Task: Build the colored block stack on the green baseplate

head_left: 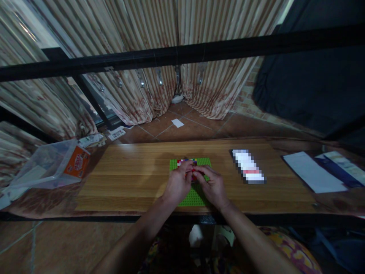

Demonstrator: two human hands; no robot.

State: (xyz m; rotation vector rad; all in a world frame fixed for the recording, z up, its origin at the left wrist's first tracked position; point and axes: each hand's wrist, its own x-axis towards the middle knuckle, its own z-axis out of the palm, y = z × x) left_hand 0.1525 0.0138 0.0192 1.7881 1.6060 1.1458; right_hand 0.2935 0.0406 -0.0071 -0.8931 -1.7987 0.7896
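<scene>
A green studded baseplate (190, 199) lies on the wooden board, with a small build of red, white and other coloured toy bricks (179, 163) on its far part. Over that build my left hand (179, 184) is closed, its thumb and fingers pinching at a small red toy brick (194, 169). From the other side my right hand (213, 186) closes on the same red brick, the fingertips of both hands almost meeting. My fingers hide much of the build, and I cannot tell whether the red brick is attached to it.
The wooden board (122, 179) spans the table. To the right lie a pixelated phone-like object (248, 166) and white paper (315, 171). A clear plastic box (45, 167) with an orange label stands at the left. A dark metal bar (159, 56) crosses beyond the table, before curtains (128, 30).
</scene>
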